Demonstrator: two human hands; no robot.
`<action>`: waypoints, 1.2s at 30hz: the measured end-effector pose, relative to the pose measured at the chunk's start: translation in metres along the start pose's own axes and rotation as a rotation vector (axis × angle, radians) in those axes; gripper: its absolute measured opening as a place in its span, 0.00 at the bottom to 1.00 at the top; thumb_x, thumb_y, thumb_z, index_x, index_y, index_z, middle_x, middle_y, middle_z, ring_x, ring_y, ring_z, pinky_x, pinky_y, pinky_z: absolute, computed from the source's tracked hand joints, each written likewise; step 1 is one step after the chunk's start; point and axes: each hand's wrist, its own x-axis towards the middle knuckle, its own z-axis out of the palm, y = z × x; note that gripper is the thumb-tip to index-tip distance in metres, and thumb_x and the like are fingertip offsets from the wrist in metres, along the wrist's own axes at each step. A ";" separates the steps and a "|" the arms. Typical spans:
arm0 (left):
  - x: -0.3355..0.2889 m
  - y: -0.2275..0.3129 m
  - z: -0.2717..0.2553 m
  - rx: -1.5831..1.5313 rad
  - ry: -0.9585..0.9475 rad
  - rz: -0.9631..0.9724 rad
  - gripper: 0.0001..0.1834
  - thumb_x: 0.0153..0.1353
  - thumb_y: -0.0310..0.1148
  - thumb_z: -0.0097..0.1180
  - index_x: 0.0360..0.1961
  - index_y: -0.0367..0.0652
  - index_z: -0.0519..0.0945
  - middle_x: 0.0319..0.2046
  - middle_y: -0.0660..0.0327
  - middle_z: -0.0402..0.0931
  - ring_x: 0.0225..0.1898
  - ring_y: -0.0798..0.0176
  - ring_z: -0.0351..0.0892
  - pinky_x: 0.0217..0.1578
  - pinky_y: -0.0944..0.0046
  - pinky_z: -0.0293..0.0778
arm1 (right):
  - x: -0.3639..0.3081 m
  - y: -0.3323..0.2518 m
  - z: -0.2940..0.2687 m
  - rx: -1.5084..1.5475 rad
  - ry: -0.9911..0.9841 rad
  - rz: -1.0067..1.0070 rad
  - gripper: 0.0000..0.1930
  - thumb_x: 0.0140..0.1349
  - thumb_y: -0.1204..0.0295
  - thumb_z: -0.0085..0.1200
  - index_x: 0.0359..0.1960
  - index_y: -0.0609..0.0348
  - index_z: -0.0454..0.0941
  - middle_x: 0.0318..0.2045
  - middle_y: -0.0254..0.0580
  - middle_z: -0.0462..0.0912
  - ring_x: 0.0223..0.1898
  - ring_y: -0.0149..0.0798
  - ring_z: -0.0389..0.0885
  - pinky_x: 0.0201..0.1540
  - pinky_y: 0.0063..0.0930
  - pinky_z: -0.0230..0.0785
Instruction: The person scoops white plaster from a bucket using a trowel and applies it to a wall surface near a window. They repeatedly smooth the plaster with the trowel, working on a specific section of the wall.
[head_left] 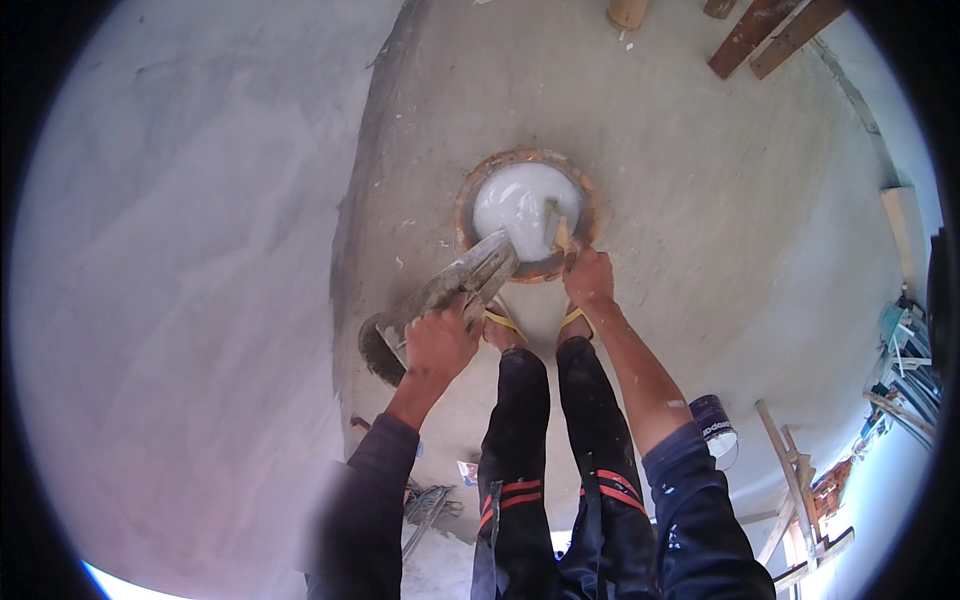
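Observation:
A round basin [467,193] with a worn orange rim stands on the floor in front of my feet, filled with wet white plaster [520,195]. My left hand [441,338] is closed round the handle of a long, plaster-crusted float [440,290]. Its far end reaches over the basin's near left rim, and the near end lies left of my hand. At the near right rim my right hand [589,275] grips a small scraper [561,234] with a tan part showing. The scraper's grey end is at the white plaster; its exact shape is hard to make out.
My sandalled feet [505,325] stand just behind the basin. A pale plastered wall [190,250] rises on the left. Behind to the right are a dark bucket [712,425] and a wooden frame [790,470]. Wooden planks [750,40] lie at the far right.

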 end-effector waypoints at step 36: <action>0.020 -0.009 0.030 0.218 -0.039 0.242 0.29 0.54 0.50 0.55 0.53 0.48 0.69 0.27 0.55 0.79 0.31 0.50 0.81 0.34 0.51 0.74 | -0.033 -0.031 -0.059 0.078 -0.070 -0.375 0.14 0.56 0.72 0.50 0.45 0.53 0.78 0.25 0.52 0.80 0.27 0.52 0.80 0.31 0.42 0.73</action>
